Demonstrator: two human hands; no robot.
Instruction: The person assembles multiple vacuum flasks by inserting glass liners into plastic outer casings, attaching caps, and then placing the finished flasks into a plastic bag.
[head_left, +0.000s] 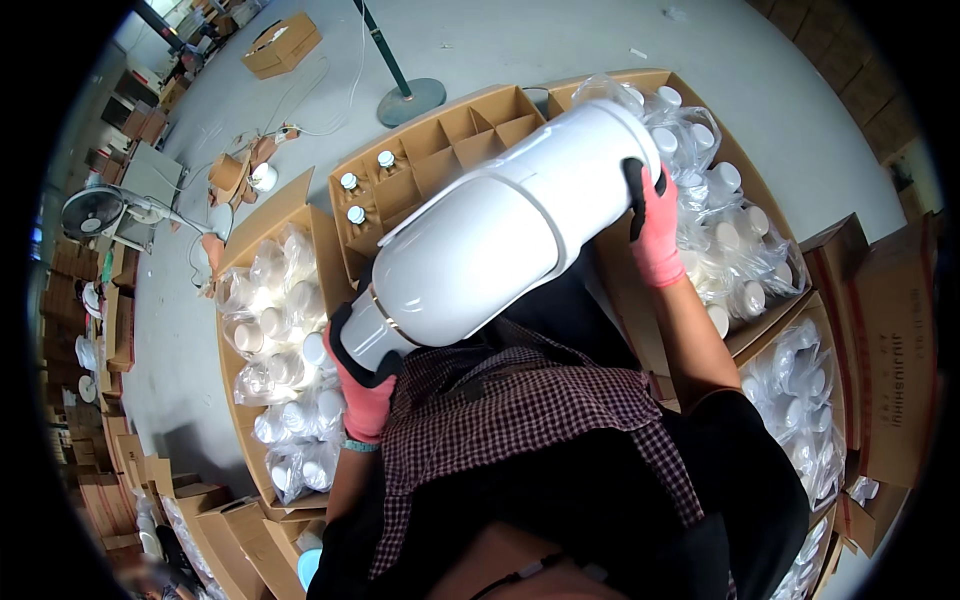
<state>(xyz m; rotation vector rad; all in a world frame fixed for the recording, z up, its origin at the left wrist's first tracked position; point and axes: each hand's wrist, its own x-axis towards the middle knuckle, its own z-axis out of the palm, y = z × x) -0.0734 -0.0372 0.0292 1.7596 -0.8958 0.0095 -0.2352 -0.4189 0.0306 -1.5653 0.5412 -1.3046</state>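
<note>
A large, glossy white flask (470,255) lies tilted across the middle in front of my apron, its narrow end toward the lower left. A thin gold-coloured ring circles the narrow end, and a curved white band runs along the body. My left hand (362,370), in a pink glove with black fingertips, is wrapped round the narrow end. In a matching glove, my right hand (653,222) grips the wide end at the upper right. Beyond the flask stands a divided carton (430,140); several light-capped bottles (386,160) sit in its left compartments.
Cartons of white-capped items in clear plastic flank me: a left carton (228,375) and a right carton (770,215). Taller brown boxes (890,350) stand farther right. On the floor are a green pole's round base (412,102), a fan (95,212) and loose cords.
</note>
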